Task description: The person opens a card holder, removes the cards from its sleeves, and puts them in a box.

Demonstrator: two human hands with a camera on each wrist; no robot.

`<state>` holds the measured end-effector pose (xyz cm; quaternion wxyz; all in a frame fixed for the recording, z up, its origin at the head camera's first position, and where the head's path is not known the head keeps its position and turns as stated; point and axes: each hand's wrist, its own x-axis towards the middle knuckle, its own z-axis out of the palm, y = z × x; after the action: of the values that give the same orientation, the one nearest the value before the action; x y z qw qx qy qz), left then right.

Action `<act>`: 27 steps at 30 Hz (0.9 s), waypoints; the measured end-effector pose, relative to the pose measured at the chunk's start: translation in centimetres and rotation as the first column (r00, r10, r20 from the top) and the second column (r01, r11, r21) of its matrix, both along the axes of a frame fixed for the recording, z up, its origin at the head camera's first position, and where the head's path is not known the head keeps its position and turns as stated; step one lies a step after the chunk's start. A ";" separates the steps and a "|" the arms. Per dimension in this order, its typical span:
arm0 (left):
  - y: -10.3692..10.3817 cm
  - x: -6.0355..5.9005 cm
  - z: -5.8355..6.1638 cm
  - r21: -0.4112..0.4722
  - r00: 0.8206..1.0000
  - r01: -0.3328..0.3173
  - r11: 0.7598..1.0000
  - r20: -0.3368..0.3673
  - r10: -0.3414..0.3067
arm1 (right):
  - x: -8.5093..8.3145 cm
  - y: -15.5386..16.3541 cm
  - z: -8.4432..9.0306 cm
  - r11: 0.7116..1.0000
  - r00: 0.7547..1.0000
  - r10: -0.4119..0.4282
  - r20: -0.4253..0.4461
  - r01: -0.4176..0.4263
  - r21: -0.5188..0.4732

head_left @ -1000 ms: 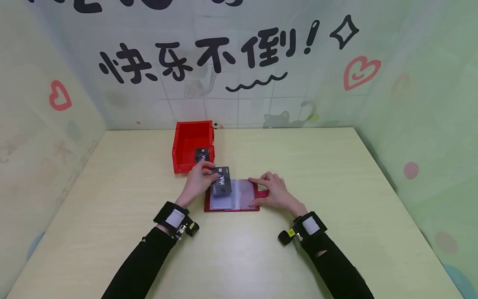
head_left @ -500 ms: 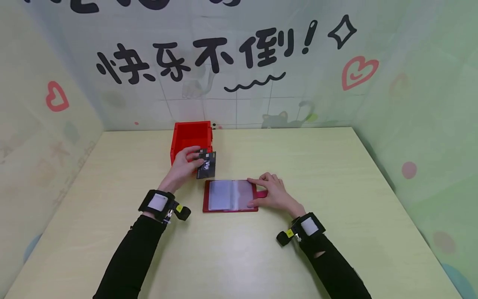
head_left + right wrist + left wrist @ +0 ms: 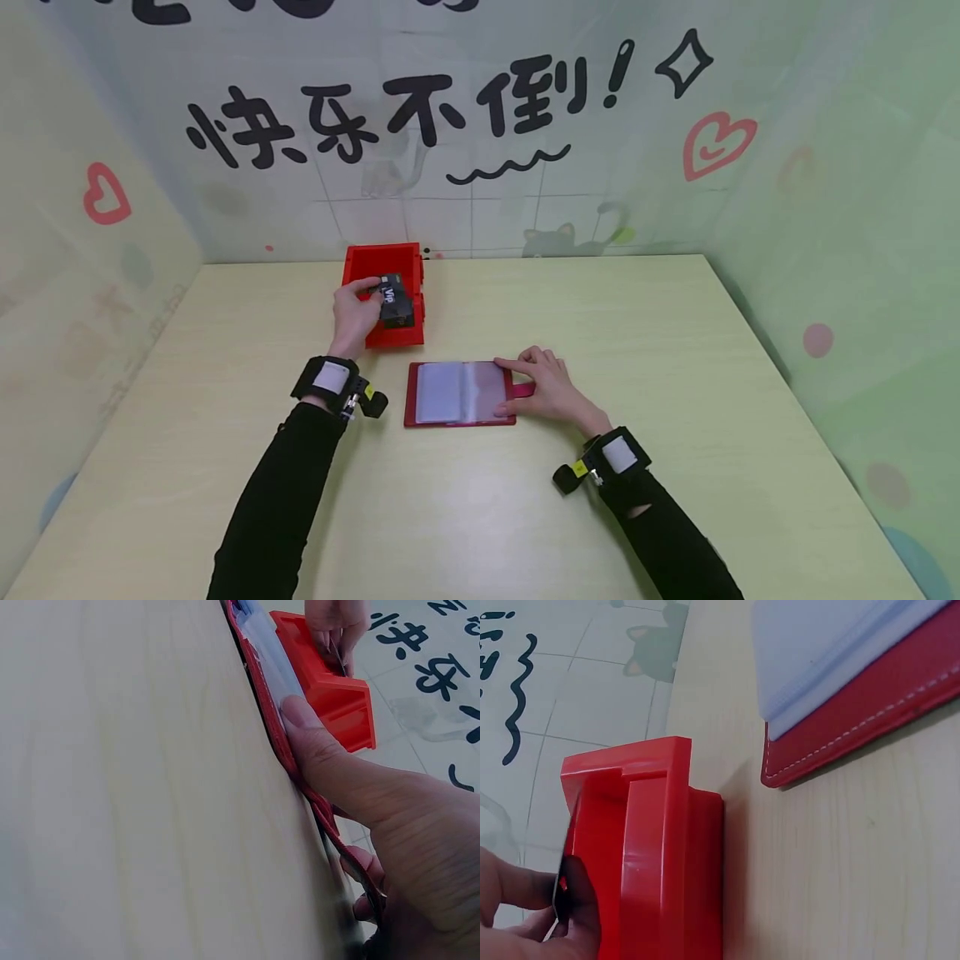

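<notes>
Two hands at work on our desk [image 3: 480, 517], entered as follows.

Item one: our left hand [image 3: 352, 312], at eleven o'clock from the desk's middle, its grip pinching a black VIP card [image 3: 395, 302] by the left edge. We hold the card tilted over the open top of the red plastic bin [image 3: 381, 265], long axis running roughly twelve to six, printed face toward us. From the left wrist view we see only the card's dark edge [image 3: 562, 889] between the fingertips, just inside the bin's wall [image 3: 656, 855]. Whether another card lies in the bin we cannot tell.

Item two: our right hand [image 3: 543, 392], grip flat, straight fingers pressing down the right leaf of a red card holder [image 3: 459, 393]. It lies open on the desk, clear sleeves up, long axis nine to three, its strap tab [image 3: 525, 389] under our fingers. The right wrist view shows our thumb [image 3: 300, 720] resting on the sleeve edge.

Relation noted: the bin sits at eleven o'clock from the holder, near but apart; the left hand is the nearer to it, the card directly above the bin's mouth.
</notes>
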<state>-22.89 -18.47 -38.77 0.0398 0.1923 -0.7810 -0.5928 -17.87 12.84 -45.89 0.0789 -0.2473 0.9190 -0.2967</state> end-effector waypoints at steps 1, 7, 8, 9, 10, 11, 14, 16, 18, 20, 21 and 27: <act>0.1 -0.1 0.0 -0.017 1.000 0.019 1.000 0.010 -0.019 | 0.0 0.0 0.0 1.000 1.000 0.000 0.001 0.000 -0.001; 0.8 -0.5 -0.6 -0.207 0.991 0.136 0.969 0.036 -0.132 | 0.0 0.1 0.2 1.000 1.000 0.001 0.001 -0.001 0.001; 0.9 -0.6 -0.8 -0.249 0.989 0.147 0.957 0.036 -0.142 | 0.1 0.1 0.2 1.000 1.000 0.002 0.000 -0.002 0.002; 1.0 -0.6 -1.1 -0.290 0.988 0.156 0.944 0.035 -0.152 | 0.1 0.1 0.2 1.000 1.000 0.003 0.000 -0.003 0.003; 1.1 -0.7 -1.3 -0.335 0.986 0.165 0.928 0.035 -0.163 | 0.1 0.1 0.2 1.000 1.000 0.004 0.003 -0.004 0.006; 1.2 -0.7 -1.4 -0.368 0.984 0.175 0.913 0.039 -0.172 | 0.1 0.1 0.3 1.000 1.000 0.005 0.005 -0.005 0.007; 1.5 -0.7 -1.7 -0.440 0.980 0.193 0.877 0.052 -0.190 | 0.1 0.0 0.2 1.000 1.000 0.007 0.010 -0.007 0.008; 1.7 -0.6 -1.7 -0.464 0.978 0.204 0.862 0.066 -0.196 | 0.1 0.0 0.2 1.000 1.000 0.006 0.008 -0.006 0.009; 2.0 -0.6 -1.6 -0.485 0.977 0.214 0.848 0.088 -0.197 | 0.1 0.0 0.2 1.000 1.000 0.005 0.002 -0.005 0.011; 2.2 -0.5 -1.5 -0.509 0.973 0.229 0.830 0.118 -0.196 | 0.1 0.0 0.2 1.000 1.000 0.003 -0.003 -0.003 0.013; 2.4 -0.4 -1.5 -0.519 0.971 0.240 0.820 0.135 -0.199 | 0.1 0.0 0.1 1.000 1.000 0.002 -0.003 -0.002 0.013; 2.7 -0.1 -1.7 -0.572 0.962 0.271 0.774 0.180 -0.203 | 0.1 0.0 0.1 1.000 1.000 -0.003 0.007 0.003 0.012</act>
<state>-23.00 -15.72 -40.43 -0.0196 0.1023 -0.9454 -0.3087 -17.79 12.82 -45.75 0.0832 -0.2446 0.9209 -0.2920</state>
